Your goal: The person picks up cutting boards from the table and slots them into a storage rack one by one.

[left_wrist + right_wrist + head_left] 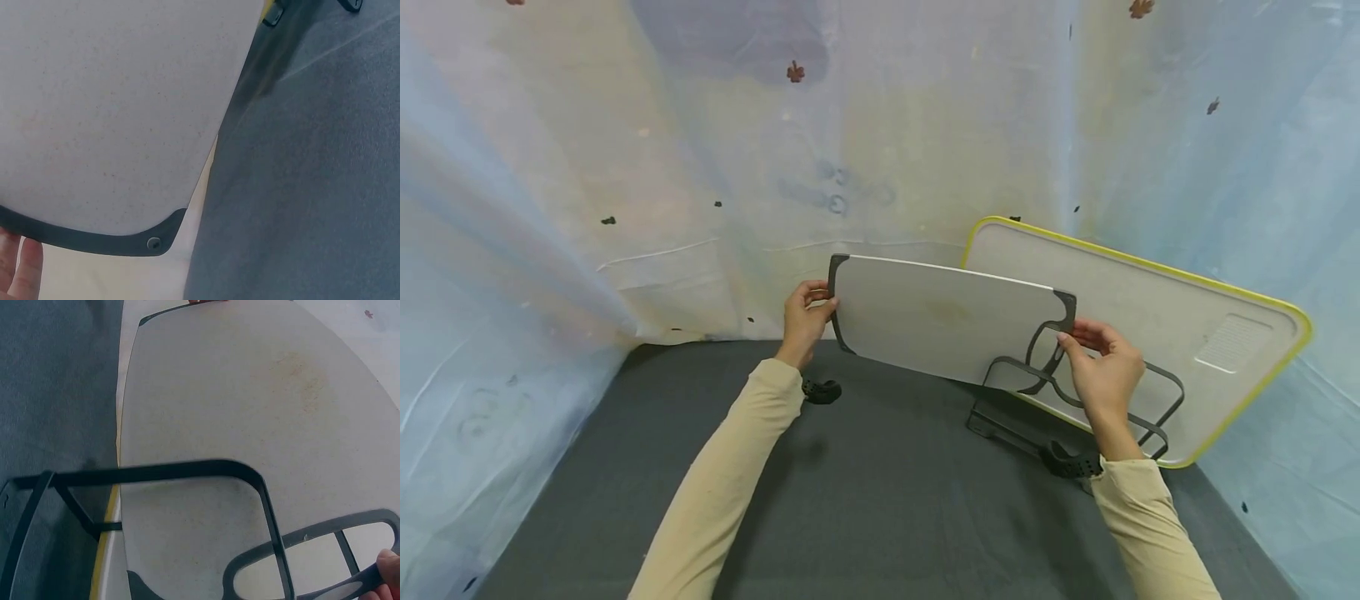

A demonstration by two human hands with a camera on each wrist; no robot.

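Observation:
In the head view, both hands hold a white cutting board [925, 317] with dark grey ends, raised and tilted down to the right. My left hand [805, 321] pinches its left end; the left wrist view shows fingertips [28, 269] at the dark edge. At the other end, my right hand [1105, 367] grips the dark loop handle [337, 525], thumb in front. A black wire rack [181, 471] crosses in front of the board's lower right part. Behind it, a larger yellow-rimmed cutting board [1150, 317] leans in the rack.
A dark grey cloth [880, 500] covers the table. Pale plastic sheeting [737, 150] with small leaf marks hangs behind and at both sides. The rack's base [1007, 437] rests on the cloth to the right.

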